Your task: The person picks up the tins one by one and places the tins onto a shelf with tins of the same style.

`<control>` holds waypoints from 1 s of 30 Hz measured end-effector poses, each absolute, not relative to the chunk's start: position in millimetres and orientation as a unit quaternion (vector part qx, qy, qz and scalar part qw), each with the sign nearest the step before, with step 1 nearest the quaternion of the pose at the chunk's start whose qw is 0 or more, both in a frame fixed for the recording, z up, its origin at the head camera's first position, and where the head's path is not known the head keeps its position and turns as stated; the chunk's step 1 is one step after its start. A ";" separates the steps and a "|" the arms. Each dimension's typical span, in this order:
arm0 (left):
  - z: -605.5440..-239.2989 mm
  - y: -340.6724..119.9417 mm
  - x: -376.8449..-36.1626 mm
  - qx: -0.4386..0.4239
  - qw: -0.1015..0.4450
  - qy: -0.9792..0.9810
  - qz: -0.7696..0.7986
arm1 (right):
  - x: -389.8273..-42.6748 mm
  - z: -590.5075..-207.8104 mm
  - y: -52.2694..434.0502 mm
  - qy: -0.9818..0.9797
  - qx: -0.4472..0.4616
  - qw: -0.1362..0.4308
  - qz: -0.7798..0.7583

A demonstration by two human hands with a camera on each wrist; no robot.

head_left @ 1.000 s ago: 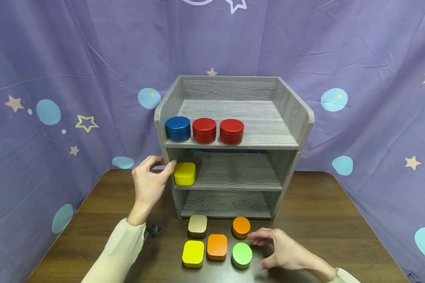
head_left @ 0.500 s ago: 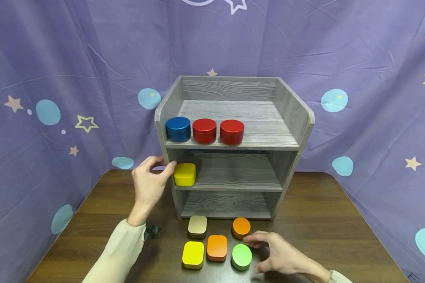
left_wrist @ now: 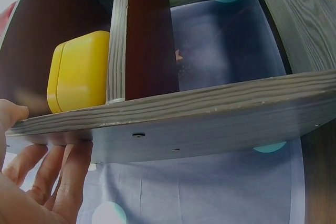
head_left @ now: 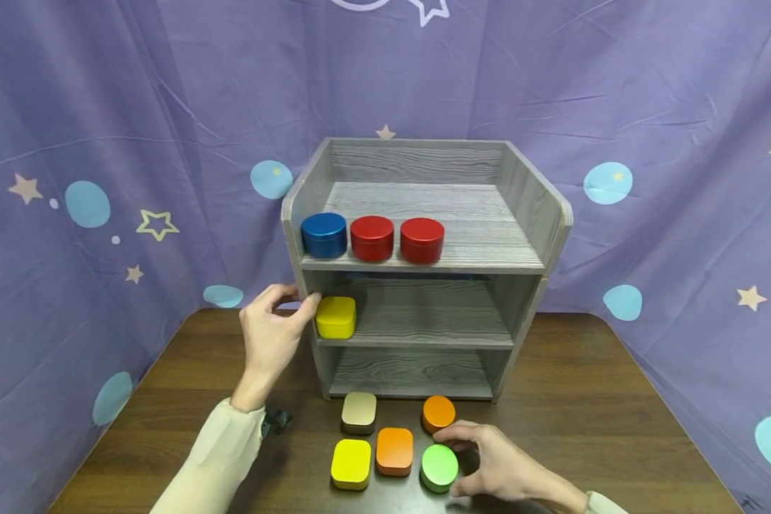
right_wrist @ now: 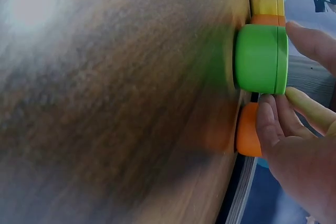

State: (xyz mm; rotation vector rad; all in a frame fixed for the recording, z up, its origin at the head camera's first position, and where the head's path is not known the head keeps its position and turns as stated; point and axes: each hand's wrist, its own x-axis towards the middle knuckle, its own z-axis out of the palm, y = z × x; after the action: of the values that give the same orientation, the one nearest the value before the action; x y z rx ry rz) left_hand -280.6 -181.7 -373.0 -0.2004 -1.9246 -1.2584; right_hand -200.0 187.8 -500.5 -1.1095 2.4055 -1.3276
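In the head view my left hand (head_left: 271, 332) grips the left side panel of a grey wooden shelf (head_left: 424, 265). The left wrist view has the fingers (left_wrist: 68, 177) against the panel's outer face and the thumb at its front edge. Beside them, a yellow square tin (head_left: 336, 318) sits at the left of the middle level. My right hand (head_left: 497, 462) is down at the table, fingers and thumb curled around a round green tin (head_left: 440, 467). In the right wrist view, fingertips meet one side of the green tin and the thumb its opposite side.
A round orange tin (head_left: 438, 414), a square orange tin (head_left: 395, 451), a yellow tin (head_left: 350, 464) and a beige tin (head_left: 359, 412) stand close together on the brown table (head_left: 572, 400). Up top are a blue tin (head_left: 324, 235) and two red tins (head_left: 372, 239). Behind hangs a purple curtain (head_left: 199, 86).
My right hand has moved left in the head view, from beside the green tin to around it. The left hand has stayed on the shelf panel.
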 end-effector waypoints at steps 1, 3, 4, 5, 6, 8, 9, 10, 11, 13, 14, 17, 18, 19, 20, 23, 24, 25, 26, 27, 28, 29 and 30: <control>-373.2 -181.6 -280.6 -0.079 0.405 -0.762 -0.498 | -199.8 -500.6 187.0 0.809 -0.371 0.093 -0.447; -373.4 -181.8 -280.6 -0.080 0.405 -0.763 -0.498 | -199.6 -501.0 185.4 0.809 -0.365 0.100 -0.449; -373.5 -182.1 -280.6 -0.080 0.405 -0.763 -0.497 | -199.5 -501.2 184.5 0.811 -0.363 0.100 -0.448; -373.4 -182.2 -280.7 -0.080 0.406 -0.764 -0.496 | -199.5 -501.5 183.6 0.814 -0.361 0.099 -0.444; -373.4 -182.2 -280.8 -0.080 0.406 -0.764 -0.496 | -199.6 -501.7 182.8 0.816 -0.360 0.097 -0.442; -373.2 -182.3 -281.0 -0.081 0.406 -0.764 -0.495 | -199.7 -502.0 181.6 0.820 -0.357 0.095 -0.437; -373.1 -182.2 -281.1 -0.081 0.406 -0.764 -0.495 | -199.8 -502.0 181.2 0.823 -0.356 0.093 -0.434; -373.0 -182.1 -281.2 -0.081 0.407 -0.764 -0.494 | -199.9 -501.9 180.9 0.824 -0.356 0.093 -0.432; -372.9 -181.9 -281.2 -0.081 0.407 -0.764 -0.494 | -200.1 -501.7 180.7 0.825 -0.355 0.093 -0.429; -373.1 -182.0 -281.2 -0.082 0.408 -0.763 -0.494 | -200.5 -501.3 180.5 0.826 -0.354 0.095 -0.427; -373.3 -182.0 -281.2 -0.082 0.408 -0.763 -0.494 | -200.6 -501.2 180.4 0.827 -0.354 0.096 -0.426; -373.6 -182.1 -281.1 -0.082 0.408 -0.762 -0.495 | -201.1 -501.3 180.6 0.828 -0.351 0.102 -0.426; -373.6 -182.1 -281.2 -0.082 0.408 -0.763 -0.496 | -201.2 -501.4 180.7 0.828 -0.349 0.105 -0.427; -373.7 -182.2 -281.2 -0.082 0.408 -0.762 -0.496 | -201.4 -501.6 180.9 0.828 -0.347 0.108 -0.427; -373.8 -182.2 -281.2 -0.081 0.407 -0.763 -0.496 | -201.5 -501.8 181.0 0.828 -0.345 0.111 -0.428; -374.1 -182.4 -281.2 -0.080 0.406 -0.763 -0.497 | -201.6 -502.6 181.1 0.830 -0.341 0.115 -0.426; -374.2 -182.3 -281.1 -0.079 0.406 -0.763 -0.497 | -201.6 -502.9 181.0 0.831 -0.342 0.114 -0.423; -374.3 -182.3 -281.1 -0.079 0.405 -0.763 -0.497 | -201.7 -503.2 180.9 0.833 -0.343 0.112 -0.421; -374.3 -182.2 -281.1 -0.079 0.405 -0.763 -0.497 | -201.7 -503.5 180.8 0.834 -0.343 0.111 -0.419; -374.3 -182.2 -281.2 -0.079 0.405 -0.763 -0.498 | -201.8 -503.8 180.7 0.835 -0.343 0.110 -0.416; -374.2 -182.4 -281.3 -0.079 0.405 -0.763 -0.497 | -202.0 -504.2 180.7 0.836 -0.343 0.109 -0.415; -374.1 -182.4 -281.3 -0.080 0.405 -0.763 -0.497 | -202.3 -504.5 180.6 0.837 -0.342 0.109 -0.414; -373.9 -182.3 -281.5 -0.080 0.406 -0.762 -0.497 | -202.7 -504.7 180.6 0.836 -0.341 0.111 -0.416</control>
State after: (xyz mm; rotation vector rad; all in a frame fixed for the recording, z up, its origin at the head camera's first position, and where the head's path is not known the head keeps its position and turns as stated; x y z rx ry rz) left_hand -281.5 -182.3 -373.9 -0.2027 -1.9237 -1.2550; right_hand -202.7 180.6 -504.7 -1.0012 2.4547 -1.2202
